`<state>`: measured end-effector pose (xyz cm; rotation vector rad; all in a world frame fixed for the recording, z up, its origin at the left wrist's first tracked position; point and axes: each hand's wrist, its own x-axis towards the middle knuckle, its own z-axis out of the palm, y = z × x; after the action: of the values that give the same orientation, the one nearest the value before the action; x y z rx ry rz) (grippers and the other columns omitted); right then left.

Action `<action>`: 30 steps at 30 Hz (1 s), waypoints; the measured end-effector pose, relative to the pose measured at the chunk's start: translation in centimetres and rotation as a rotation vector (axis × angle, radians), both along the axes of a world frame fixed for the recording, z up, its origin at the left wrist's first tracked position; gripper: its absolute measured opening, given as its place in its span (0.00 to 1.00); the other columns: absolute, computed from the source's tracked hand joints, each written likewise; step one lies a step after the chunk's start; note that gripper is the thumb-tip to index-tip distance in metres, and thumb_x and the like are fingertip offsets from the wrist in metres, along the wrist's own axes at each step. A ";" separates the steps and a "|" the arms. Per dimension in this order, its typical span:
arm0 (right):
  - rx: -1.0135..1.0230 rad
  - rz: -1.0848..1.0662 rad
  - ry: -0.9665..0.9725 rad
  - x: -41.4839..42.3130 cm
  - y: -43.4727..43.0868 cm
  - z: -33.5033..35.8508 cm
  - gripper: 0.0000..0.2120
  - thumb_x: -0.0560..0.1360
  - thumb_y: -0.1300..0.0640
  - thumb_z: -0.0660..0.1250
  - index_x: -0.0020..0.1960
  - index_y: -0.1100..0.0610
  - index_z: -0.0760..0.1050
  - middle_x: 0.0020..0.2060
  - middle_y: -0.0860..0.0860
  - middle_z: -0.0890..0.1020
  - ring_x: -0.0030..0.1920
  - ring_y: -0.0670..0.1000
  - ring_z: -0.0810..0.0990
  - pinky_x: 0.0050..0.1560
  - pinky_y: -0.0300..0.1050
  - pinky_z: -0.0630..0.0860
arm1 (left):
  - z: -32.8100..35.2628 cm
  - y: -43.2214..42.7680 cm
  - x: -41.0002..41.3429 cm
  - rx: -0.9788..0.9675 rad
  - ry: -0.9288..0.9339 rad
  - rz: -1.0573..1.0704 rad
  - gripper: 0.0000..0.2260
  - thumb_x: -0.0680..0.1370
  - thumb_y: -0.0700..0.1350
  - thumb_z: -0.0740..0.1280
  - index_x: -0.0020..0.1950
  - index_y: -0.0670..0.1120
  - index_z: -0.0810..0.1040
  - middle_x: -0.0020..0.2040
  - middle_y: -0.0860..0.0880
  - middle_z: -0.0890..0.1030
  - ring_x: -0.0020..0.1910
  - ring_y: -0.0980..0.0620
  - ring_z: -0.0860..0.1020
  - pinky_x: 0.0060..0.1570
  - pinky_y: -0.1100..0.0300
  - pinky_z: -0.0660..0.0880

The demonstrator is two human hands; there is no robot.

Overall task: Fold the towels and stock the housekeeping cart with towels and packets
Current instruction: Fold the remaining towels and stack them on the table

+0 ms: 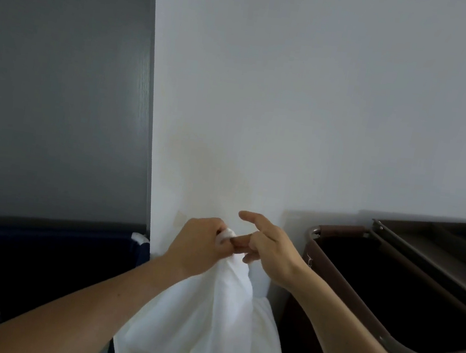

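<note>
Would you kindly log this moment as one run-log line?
phase: towel folding | left hand: grips bunched top of hanging white cloth towel | right hand: fingers touch towel beside grip | brown housekeeping cart: right

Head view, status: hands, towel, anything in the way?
Left hand grips white towel at top. Right hand beside it, index straight, grip unclear. Cart at right, nothing between.

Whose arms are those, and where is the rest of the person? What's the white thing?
The camera sits on a person's head and looks down, so you see only their two arms. The left hand grips the bunched top of a white towel, which hangs down. The right hand reaches its fingers to the same spot; I cannot tell if it pinches. On the right stands a brown cart with a dark bag.
</note>
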<state>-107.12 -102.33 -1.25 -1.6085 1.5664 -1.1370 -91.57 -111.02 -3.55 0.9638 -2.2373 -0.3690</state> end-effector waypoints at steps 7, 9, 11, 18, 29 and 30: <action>-0.182 -0.166 0.243 -3.4 0.1 0.1 0.21 0.76 0.59 0.68 0.66 0.41 0.72 0.61 0.41 0.78 0.56 0.44 0.79 0.59 0.44 0.76 | 7.5 -2.0 2.8 0.223 0.734 0.012 0.08 0.68 0.48 0.63 0.40 0.51 0.82 0.34 0.58 0.81 0.35 0.61 0.76 0.36 0.69 0.70; -0.211 -0.166 0.334 -3.9 -0.2 0.3 0.23 0.76 0.53 0.70 0.67 0.37 0.70 0.63 0.35 0.74 0.58 0.41 0.75 0.62 0.41 0.72 | 10.8 -2.5 3.0 0.395 0.969 -0.217 0.09 0.69 0.44 0.62 0.42 0.51 0.82 0.38 0.56 0.81 0.40 0.58 0.77 0.41 0.66 0.73; -0.278 -0.138 0.404 -3.7 -0.6 0.6 0.25 0.74 0.50 0.72 0.68 0.38 0.69 0.61 0.27 0.69 0.60 0.36 0.70 0.66 0.41 0.67 | 13.5 -2.9 3.1 0.509 1.090 -0.430 0.09 0.70 0.42 0.61 0.42 0.49 0.81 0.40 0.51 0.80 0.43 0.54 0.78 0.44 0.61 0.76; -0.294 -0.036 0.211 -5.0 0.3 1.0 0.26 0.65 0.33 0.70 0.62 0.33 0.72 0.65 0.36 0.74 0.67 0.39 0.69 0.66 0.35 0.65 | 14.7 -5.4 3.7 0.683 0.989 -0.696 0.04 0.71 0.45 0.62 0.38 0.48 0.75 0.36 0.51 0.73 0.35 0.53 0.76 0.38 0.60 0.76; 0.078 0.220 0.751 -4.2 1.3 -2.8 0.09 0.70 0.40 0.70 0.44 0.44 0.76 0.41 0.39 0.78 0.44 0.43 0.77 0.43 0.34 0.71 | 12.1 -8.9 3.5 0.609 0.863 -0.483 0.06 0.69 0.47 0.64 0.41 0.47 0.78 0.37 0.48 0.76 0.36 0.51 0.77 0.37 0.60 0.76; 0.068 0.196 0.832 -4.4 1.3 -2.4 0.09 0.71 0.41 0.70 0.44 0.46 0.77 0.45 0.40 0.76 0.48 0.46 0.75 0.50 0.39 0.72 | 12.3 -9.0 3.5 0.586 0.853 -0.464 0.06 0.69 0.46 0.64 0.42 0.48 0.80 0.38 0.49 0.78 0.38 0.52 0.78 0.38 0.60 0.77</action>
<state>-111.53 -101.01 -3.63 -2.2819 1.8283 -0.2867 -88.07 -119.99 8.75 0.3836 -1.5278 -1.4049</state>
